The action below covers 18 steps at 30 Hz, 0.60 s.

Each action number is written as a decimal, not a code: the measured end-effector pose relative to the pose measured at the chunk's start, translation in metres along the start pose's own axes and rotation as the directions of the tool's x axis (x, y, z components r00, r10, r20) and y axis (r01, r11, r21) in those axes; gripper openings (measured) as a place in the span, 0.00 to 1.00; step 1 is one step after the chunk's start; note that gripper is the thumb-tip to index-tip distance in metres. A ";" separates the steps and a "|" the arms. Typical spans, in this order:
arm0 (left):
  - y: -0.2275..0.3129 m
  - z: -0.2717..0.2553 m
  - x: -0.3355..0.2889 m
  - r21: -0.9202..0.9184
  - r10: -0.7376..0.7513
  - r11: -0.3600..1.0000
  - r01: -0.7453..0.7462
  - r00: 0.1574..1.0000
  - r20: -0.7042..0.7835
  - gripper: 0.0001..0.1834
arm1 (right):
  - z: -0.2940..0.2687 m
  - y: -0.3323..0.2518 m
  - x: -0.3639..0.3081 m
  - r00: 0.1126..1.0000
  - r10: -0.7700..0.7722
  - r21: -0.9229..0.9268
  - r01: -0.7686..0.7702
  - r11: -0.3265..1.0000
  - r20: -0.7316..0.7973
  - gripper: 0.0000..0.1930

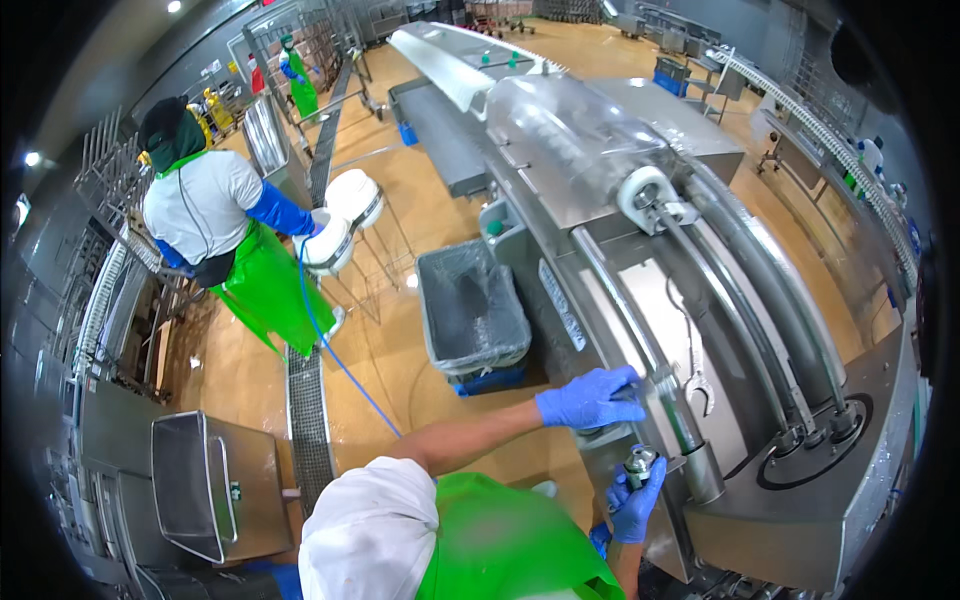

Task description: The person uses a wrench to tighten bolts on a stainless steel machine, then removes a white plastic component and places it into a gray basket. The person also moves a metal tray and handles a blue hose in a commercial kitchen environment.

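Note:
My left hand (590, 399), in a blue glove, reaches across to the near side of a stainless steel machine (640, 230). Its fingers curl at the machine's edge, beside a thick steel rod with a collar (665, 395); what they grip is hidden. Just nearer to me, my right hand (636, 505), gloved the same, is closed around a small round metal fitting (640, 463) with an opening at its top. A combination wrench (697, 385) lies on the machine's flat bed, past the rod.
A grey-lined bin (472, 310) stands left of the machine. Farther left, a co-worker (215, 220) in a green apron is beside white round-topped stools (340, 225). A blue hose (345, 365) hangs across the floor. At lower left stands a steel tub (215, 485).

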<state>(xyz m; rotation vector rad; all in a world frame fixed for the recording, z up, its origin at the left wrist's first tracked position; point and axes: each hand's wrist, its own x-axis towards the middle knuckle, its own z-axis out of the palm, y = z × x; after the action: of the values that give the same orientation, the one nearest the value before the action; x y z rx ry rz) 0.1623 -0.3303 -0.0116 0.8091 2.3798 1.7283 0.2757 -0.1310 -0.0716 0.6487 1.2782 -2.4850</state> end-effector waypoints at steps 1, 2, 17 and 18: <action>0.006 -0.006 0.020 0.297 0.164 0.935 -0.193 0.979 0.120 0.23 | -0.002 -0.012 0.001 1.000 -0.005 0.021 0.006 1.000 -0.021 0.28; 0.010 -0.009 0.043 0.376 0.161 0.894 -0.243 0.958 0.236 0.25 | -0.002 -0.023 0.002 0.998 -0.052 0.034 0.051 0.998 0.033 0.27; -0.119 0.004 0.267 0.610 -0.204 0.571 -0.549 0.625 0.753 0.25 | 0.041 -0.076 0.033 0.962 -0.138 0.078 0.160 0.984 -0.236 0.24; -0.123 0.001 0.271 0.617 -0.274 0.556 -0.557 0.579 0.768 0.25 | 0.047 -0.078 0.039 0.959 -0.148 0.081 0.172 0.982 -0.241 0.24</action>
<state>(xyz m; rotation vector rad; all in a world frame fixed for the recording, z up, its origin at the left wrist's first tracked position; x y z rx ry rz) -0.1134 -0.2310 -0.0615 1.5271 2.2461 -0.1255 0.1964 -0.1258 -0.0132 0.9210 1.3397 -2.6841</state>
